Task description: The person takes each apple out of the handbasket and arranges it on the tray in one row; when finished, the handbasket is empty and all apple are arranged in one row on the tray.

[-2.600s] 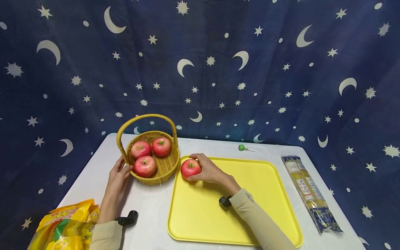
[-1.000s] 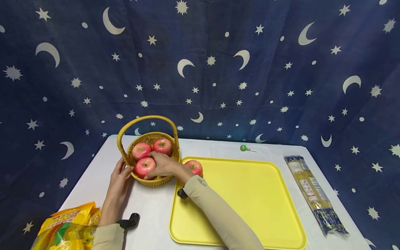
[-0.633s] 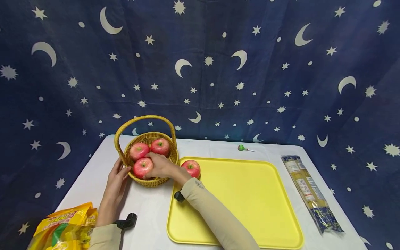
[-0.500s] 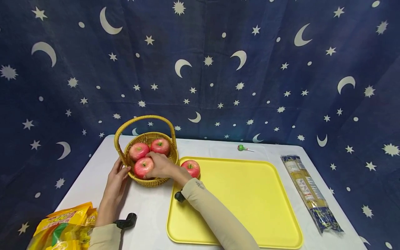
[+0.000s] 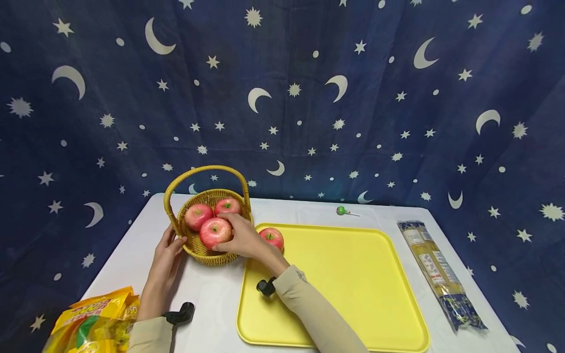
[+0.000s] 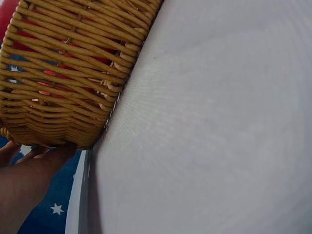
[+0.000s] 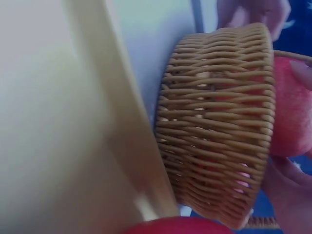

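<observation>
On table (image 5: pixel 212 314), L of yellow tray (image 5: pixel 353 274), R hand (image 5: pixel 247 240) gripped apple 1 (image 5: pixel 215 232) from its R side, over wicker basket (image 5: pixel 207 257). L hand (image 5: pixel 164 257) touched basket's L side nr. base of handle (image 5: pixel 216 167); grip vs. contact couldn't be told. Apple 2 (image 5: pixel 198 217) & apple 3 (image 5: pixel 227 205) sat inside basket. Apple 4 (image 5: pixel 271 238) rested on tray, far L corner. Lollipop (image 5: pixel 341 211) lay behind tray; long pack (image 5: pixel 434 269) lay R of tray.

Red apples (image 5: pixel 215 232), golden-brown basket (image 5: pixel 210 260), yellow tray (image 5: pixel 348 279), navy backdrop (image 5: pixel 300 108) with white moons
</observation>
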`<state>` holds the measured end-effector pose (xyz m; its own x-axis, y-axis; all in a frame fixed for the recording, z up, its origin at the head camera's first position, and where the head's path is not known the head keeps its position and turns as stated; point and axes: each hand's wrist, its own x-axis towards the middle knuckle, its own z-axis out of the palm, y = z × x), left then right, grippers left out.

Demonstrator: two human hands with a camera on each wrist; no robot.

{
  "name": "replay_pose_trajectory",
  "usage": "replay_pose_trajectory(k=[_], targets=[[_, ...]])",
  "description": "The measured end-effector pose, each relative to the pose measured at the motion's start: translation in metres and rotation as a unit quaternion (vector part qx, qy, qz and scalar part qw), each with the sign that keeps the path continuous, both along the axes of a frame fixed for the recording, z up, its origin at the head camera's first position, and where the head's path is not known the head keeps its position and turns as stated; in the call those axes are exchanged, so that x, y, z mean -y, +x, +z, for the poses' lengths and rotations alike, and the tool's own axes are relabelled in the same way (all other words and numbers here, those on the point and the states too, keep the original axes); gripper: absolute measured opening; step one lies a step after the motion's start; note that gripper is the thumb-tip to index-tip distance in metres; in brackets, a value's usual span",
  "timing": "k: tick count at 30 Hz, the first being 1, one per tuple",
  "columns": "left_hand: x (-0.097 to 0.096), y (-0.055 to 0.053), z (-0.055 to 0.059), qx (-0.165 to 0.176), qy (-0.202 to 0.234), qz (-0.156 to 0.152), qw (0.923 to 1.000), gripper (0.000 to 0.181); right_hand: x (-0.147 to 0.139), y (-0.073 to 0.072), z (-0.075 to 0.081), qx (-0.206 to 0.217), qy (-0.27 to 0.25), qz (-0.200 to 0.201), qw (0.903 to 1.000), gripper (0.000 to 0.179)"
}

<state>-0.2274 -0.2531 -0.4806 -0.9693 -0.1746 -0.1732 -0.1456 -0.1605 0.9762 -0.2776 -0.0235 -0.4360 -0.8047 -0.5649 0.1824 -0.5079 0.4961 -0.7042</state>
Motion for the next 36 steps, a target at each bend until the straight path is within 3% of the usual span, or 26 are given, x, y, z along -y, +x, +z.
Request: replay_pose_trajectory(k=[10, 21, 29, 36], targets=[[0.001, 0.002, -0.001, 0.018, 0.002, -0.003, 0.9998, 0.073, -0.027, 0.021, 0.009, 0.004, -0.057, -0.024, 0.9981, 0.082], [0.0, -0.001, 0.0, 0.006, 0.002, -0.015, 0.9999, 0.073, -0.073, 0.041, 0.014, 0.029, -0.129, -0.047, 0.9901, 0.08], [0.003, 0.006, -0.001, -0.003, -0.001, -0.024, 0.9997, 0.074, -0.105, 0.054, 0.015, 0.033, -0.14, -0.062, 0.9877, 0.079], [0.003, 0.004, -0.001, -0.004, 0.004, -0.033, 0.9994, 0.075, -0.134, 0.058, 0.012, 0.04, -0.152, -0.09, 0.9834, 0.078]])
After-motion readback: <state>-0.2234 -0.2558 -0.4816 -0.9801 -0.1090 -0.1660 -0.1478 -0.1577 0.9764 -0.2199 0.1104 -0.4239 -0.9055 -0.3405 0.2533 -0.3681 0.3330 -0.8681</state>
